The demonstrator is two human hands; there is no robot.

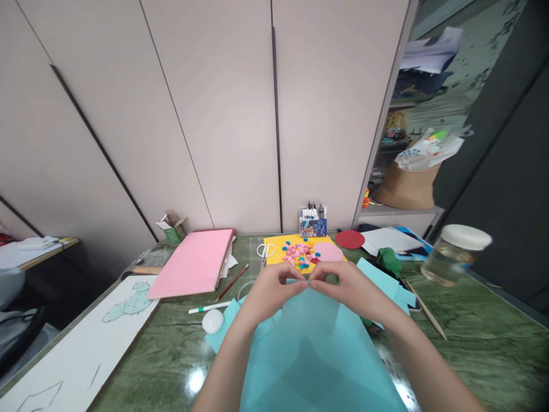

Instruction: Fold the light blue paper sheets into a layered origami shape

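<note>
A large sheet of turquoise paper [317, 355] spreads toward me from the middle of the green table. At its far edge my left hand [277, 289] pinches the paper between thumb and fingers. My right hand [345, 286] makes the same pinch right beside it, the fingertips of both hands almost touching. Just beyond the hands lies a yellow sheet [274, 257] with many small pink, blue and yellow balls [298, 252] and a pink paper circle [328, 252]. White-handled scissors [266, 250] rest at its left edge. Whether the pinched edge is folded is too small to tell.
Left: a pink stack of paper [193, 260], a pencil [231, 283], a marker [210, 308], a white round object [213, 321] and a cactus drawing [132, 303]. Right: turquoise scraps [381, 286], a wooden stick [426, 310] and a lidded jar [454, 254]. A pen box [313, 222] stands behind.
</note>
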